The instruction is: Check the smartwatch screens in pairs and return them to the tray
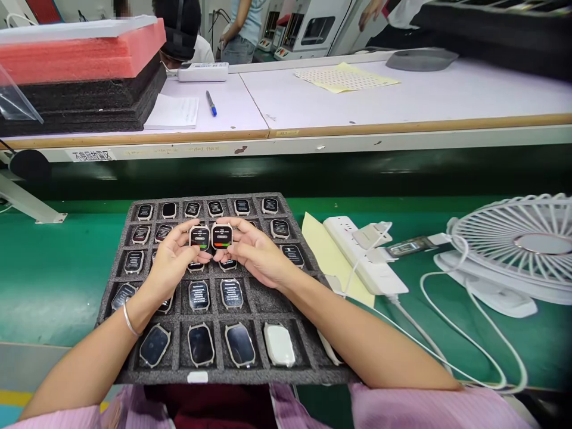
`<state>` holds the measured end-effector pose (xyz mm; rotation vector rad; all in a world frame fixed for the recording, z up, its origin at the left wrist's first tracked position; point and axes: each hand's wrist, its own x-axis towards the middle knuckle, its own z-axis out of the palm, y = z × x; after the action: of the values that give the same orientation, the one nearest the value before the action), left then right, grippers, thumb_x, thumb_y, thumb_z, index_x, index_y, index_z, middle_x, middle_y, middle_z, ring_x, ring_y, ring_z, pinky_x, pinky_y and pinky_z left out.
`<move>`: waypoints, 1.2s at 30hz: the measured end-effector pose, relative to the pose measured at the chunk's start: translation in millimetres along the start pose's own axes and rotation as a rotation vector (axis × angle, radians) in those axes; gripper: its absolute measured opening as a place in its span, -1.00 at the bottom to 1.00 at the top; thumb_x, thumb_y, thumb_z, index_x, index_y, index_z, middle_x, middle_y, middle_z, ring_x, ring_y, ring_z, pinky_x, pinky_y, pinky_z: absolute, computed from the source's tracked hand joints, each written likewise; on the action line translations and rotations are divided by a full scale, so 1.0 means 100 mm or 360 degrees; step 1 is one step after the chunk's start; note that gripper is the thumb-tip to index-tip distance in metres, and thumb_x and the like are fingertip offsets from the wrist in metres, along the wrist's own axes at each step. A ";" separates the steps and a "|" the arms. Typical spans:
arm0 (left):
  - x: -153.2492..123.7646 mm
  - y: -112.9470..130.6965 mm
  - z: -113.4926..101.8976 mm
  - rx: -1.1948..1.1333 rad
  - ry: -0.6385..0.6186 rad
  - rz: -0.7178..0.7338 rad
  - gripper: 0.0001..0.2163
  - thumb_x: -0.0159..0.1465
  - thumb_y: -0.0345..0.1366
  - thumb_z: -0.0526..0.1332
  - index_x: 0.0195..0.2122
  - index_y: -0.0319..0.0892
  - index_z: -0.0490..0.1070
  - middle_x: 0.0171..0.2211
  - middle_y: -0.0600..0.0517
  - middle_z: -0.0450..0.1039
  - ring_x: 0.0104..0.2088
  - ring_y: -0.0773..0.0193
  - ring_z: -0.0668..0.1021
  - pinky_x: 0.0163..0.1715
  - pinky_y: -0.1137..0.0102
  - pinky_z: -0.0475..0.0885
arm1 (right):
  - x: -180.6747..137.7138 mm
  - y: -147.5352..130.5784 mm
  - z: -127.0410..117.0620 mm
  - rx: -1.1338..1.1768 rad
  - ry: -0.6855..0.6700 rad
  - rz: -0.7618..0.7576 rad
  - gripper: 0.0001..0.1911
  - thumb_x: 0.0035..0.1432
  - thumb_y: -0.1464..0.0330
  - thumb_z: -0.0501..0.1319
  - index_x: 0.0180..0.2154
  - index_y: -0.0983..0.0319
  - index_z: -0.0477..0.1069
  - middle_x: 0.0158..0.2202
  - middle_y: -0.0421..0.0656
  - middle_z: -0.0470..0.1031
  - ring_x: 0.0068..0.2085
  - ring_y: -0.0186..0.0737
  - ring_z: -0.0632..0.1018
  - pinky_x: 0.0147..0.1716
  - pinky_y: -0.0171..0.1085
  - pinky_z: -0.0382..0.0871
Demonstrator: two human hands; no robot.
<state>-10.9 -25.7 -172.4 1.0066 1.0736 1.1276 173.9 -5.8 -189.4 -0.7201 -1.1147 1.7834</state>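
Observation:
My left hand (175,253) is closed on a smartwatch case (199,238) whose lit screen has a green bar. Right beside it, my right hand (254,253) grips a second smartwatch case (221,236), this one with a red-orange bar at the bottom of its screen. Both screens face me, and neither case has a strap. Below the hands lies a dark grey foam tray (196,377) with rows of compartments. Many of them hold similar watch cases, some lit with text, some dark. One case (279,345) in the front row shows a white face. My hands and forearms hide part of the tray.
A white power strip (364,253) with plugs and cables lies right of the tray, on yellow paper (319,235). Farther right stands a white fan (527,244). A raised shelf (268,122) crosses behind, bearing foam stacks (84,59) and a pen (211,103). People are beyond.

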 end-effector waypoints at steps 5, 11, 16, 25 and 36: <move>-0.01 0.01 0.00 0.0022 0.0007 0.0022 -0.49 0.11 -0.43 0.29 0.12 -0.17 0.32 -0.18 0.02 0.55 -0.39 0.36 0.65 -0.28 0.42 0.59 | 0.00 0.00 -0.01 0.0001 0.0002 -0.0011 -0.52 0.02 0.56 0.24 0.00 0.16 0.34 -0.30 -0.24 0.54 -0.37 -0.31 0.62 -0.32 -0.26 0.49; 0.00 0.00 -0.03 0.0070 -0.0015 0.0073 -0.50 0.12 -0.44 0.28 0.12 -0.15 0.33 -0.09 -0.03 0.55 -0.40 0.37 0.64 -0.26 0.39 0.59 | 0.00 -0.01 -0.02 0.0033 0.0001 -0.0018 -0.53 0.03 0.55 0.25 0.01 0.16 0.34 -0.27 -0.21 0.56 -0.37 -0.29 0.62 -0.32 -0.25 0.51; 0.01 -0.03 -0.03 0.0107 -0.0004 0.0115 -0.48 0.09 -0.47 0.29 0.11 -0.15 0.32 -0.15 0.00 0.55 -0.43 0.39 0.62 -0.30 0.41 0.58 | -0.02 -0.02 -0.02 0.0045 -0.0007 0.0015 -0.50 0.03 0.54 0.25 0.03 0.15 0.33 -0.13 -0.16 0.58 -0.37 -0.31 0.64 -0.30 -0.25 0.51; 0.01 -0.02 -0.01 0.0120 -0.0025 0.0114 -0.50 0.08 -0.46 0.32 0.07 -0.15 0.31 -0.23 0.05 0.55 -0.44 0.39 0.60 -0.33 0.42 0.58 | -0.03 -0.02 -0.03 0.0017 -0.0050 0.0013 -0.53 0.07 0.54 0.23 0.04 0.16 0.31 -0.22 -0.18 0.57 -0.37 -0.31 0.62 -0.28 -0.24 0.51; 0.01 -0.04 -0.02 0.0112 -0.0058 0.0151 -0.54 0.10 -0.39 0.39 0.03 -0.13 0.35 -0.22 0.04 0.55 -0.46 0.40 0.59 -0.37 0.42 0.58 | -0.02 0.01 -0.03 -0.0004 -0.0022 -0.0033 -0.54 0.06 0.49 0.30 0.01 0.17 0.34 -0.31 -0.24 0.54 -0.39 -0.31 0.62 -0.36 -0.28 0.49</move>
<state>-12.1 -24.7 -176.5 1.1399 1.0516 1.1503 176.3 -6.7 -191.4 -0.6963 -1.1302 1.7719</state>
